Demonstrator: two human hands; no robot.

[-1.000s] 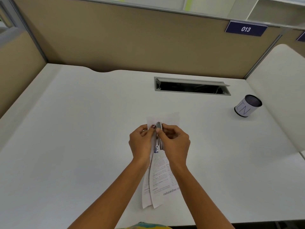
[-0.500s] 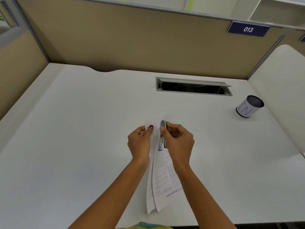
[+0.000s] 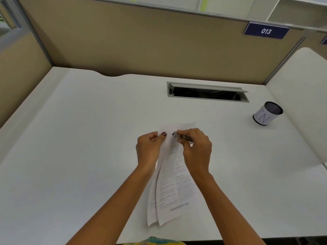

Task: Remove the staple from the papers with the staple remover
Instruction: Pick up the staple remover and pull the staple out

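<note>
Left hand (image 3: 149, 149) pinches papers (image 3: 172, 184); right hand (image 3: 196, 149) grips staple remover (image 3: 182, 136).

Soft, even, fairly bright light comes from overhead. The matte white desk top (image 3: 74, 142) shows no glare and reads slightly grey. The grey-framed rectangular cable slot (image 3: 207, 99) is nearly black inside. The small silver metal staple remover (image 3: 183, 137) catches a small glint. Text on the white printed papers (image 3: 174, 188) is smeared and mostly unreadable. Wide-angle distortion bows the beige fabric partition (image 3: 141, 46) and the desk borders toward the left and right edges.

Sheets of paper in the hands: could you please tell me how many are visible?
2: the front sheet, and a rear sheet fanned out at its left; more may be hidden between.
</note>
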